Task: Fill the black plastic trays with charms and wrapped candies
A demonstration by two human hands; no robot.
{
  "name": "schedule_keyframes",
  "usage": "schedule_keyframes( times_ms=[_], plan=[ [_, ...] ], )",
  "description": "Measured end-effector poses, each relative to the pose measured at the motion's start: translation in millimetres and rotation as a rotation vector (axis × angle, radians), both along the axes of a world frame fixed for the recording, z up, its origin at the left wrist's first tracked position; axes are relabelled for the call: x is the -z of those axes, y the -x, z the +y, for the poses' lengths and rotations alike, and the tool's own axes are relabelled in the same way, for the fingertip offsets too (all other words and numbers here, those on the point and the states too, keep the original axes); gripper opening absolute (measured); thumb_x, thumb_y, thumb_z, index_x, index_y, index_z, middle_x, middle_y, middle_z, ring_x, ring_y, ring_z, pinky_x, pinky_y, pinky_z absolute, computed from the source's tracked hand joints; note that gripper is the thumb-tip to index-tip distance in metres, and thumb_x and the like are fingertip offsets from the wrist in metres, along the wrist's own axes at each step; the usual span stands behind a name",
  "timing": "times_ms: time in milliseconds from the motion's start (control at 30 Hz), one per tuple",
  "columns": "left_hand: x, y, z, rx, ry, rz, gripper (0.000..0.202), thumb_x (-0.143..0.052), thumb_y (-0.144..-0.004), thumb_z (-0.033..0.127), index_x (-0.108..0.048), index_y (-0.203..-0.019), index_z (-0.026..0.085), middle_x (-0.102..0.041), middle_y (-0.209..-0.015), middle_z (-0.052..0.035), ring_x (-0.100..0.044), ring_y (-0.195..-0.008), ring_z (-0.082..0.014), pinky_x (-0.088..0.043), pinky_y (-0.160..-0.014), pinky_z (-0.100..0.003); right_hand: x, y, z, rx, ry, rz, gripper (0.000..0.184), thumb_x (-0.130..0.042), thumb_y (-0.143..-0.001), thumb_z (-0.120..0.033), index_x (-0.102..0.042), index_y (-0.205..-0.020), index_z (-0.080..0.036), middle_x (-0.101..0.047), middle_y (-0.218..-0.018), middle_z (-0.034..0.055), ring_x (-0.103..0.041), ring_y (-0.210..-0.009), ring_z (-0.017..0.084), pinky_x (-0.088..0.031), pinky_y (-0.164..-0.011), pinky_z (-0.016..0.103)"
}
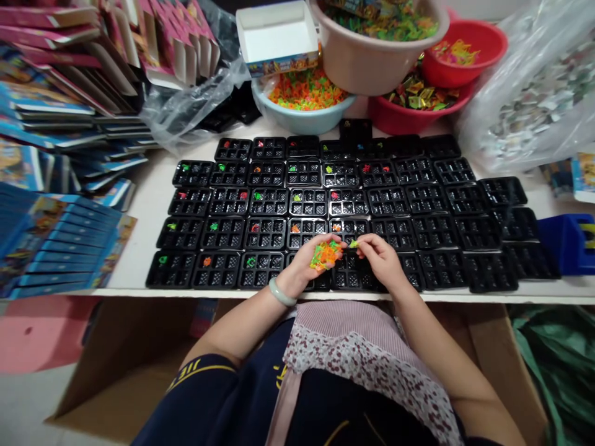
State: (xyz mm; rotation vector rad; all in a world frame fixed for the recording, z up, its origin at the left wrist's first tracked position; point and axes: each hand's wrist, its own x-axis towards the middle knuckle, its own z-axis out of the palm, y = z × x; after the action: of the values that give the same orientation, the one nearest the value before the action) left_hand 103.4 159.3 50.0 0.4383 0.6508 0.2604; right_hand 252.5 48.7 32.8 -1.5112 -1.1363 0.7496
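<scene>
My left hand [316, 261] is cupped palm up over the front row of black trays [260, 235], holding a heap of small orange, yellow and green plastic pieces [325, 254]. My right hand [379, 257] sits just to its right and pinches one small green piece [354, 244] between thumb and fingertips. Several rows of black compartment trays cover the white table [149, 192]. Trays on the left and in the middle each hold one small coloured piece; those on the right [465, 210] look bare. A pale green bangle [281, 292] circles my left wrist.
Bowls of coloured pieces stand at the back: a light blue one [304, 102], a beige one [376, 43] and two red ones [460, 52]. Stacks of flat printed boxes [56, 124] fill the left. A clear plastic bag [534, 93] and a blue bin [569, 241] sit at the right.
</scene>
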Motion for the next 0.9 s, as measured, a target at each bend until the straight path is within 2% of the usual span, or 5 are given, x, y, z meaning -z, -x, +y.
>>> schedule_keyframes(
  times_ms=[200, 333, 467, 733, 900],
  plan=[
    [-0.7, 16.6, 12.7, -0.034, -0.001, -0.034, 0.012, -0.059, -0.077, 0.022, -0.062, -0.082, 0.011, -0.067, -0.08, -0.0088, -0.062, -0.055, -0.0123, -0.043, -0.034, -0.014, 9.6, 4.8, -9.9, -0.243, 0.041, -0.414, 0.017, -0.051, -0.09, -0.028, -0.067, -0.088, -0.023, -0.067, -0.091, 0.0058, -0.06, -0.09, 0.02, -0.048, -0.085, 0.038],
    [-3.1, 9.3, 8.8, -0.041, -0.011, 0.019, 0.013, -0.057, -0.078, 0.022, -0.061, -0.083, 0.011, -0.067, -0.081, -0.0087, -0.063, -0.055, -0.0123, -0.042, -0.033, -0.014, 1.3, 10.9, -13.3, -0.123, -0.024, -0.415, 0.022, -0.055, -0.088, -0.03, -0.065, -0.107, -0.024, -0.063, -0.102, 0.0074, -0.06, -0.096, 0.02, -0.05, -0.087, 0.038],
    [-6.3, -16.7, -3.3, -0.031, 0.02, 0.016, 0.014, -0.053, -0.081, 0.021, -0.061, -0.079, 0.01, -0.065, -0.073, -0.0072, -0.061, -0.052, -0.0107, -0.043, -0.035, -0.016, -11.2, 15.9, -19.1, -0.06, -0.123, -0.399, 0.033, -0.06, -0.085, -0.031, -0.06, -0.118, -0.028, -0.057, -0.113, 0.0082, -0.059, -0.105, 0.021, -0.052, -0.089, 0.038],
    [-6.0, -60.0, -17.2, 0.114, 0.055, 0.041, 0.021, -0.046, -0.085, 0.021, -0.061, -0.075, 0.011, -0.062, -0.06, -0.0045, -0.055, -0.045, -0.0089, -0.04, -0.036, -0.016, -0.4, -6.8, -32.0, 0.104, -0.241, -0.313, 0.017, -0.052, -0.09, -0.025, -0.067, -0.095, -0.026, -0.063, -0.097, 0.0048, -0.061, -0.098, 0.018, -0.051, -0.089, 0.036],
    [-5.0, -84.6, -23.5, 0.169, 0.064, 0.035, 0.023, -0.044, -0.087, 0.023, -0.06, -0.077, 0.009, -0.063, -0.063, -0.0068, -0.058, -0.047, -0.0115, -0.04, -0.034, -0.017, 4.0, -27.1, -41.2, 0.308, -0.188, 0.049, 0.015, -0.052, -0.089, -0.033, -0.064, -0.09, -0.023, -0.066, -0.09, 0.0032, -0.063, -0.079, 0.015, -0.053, -0.071, 0.032]
  ],
)
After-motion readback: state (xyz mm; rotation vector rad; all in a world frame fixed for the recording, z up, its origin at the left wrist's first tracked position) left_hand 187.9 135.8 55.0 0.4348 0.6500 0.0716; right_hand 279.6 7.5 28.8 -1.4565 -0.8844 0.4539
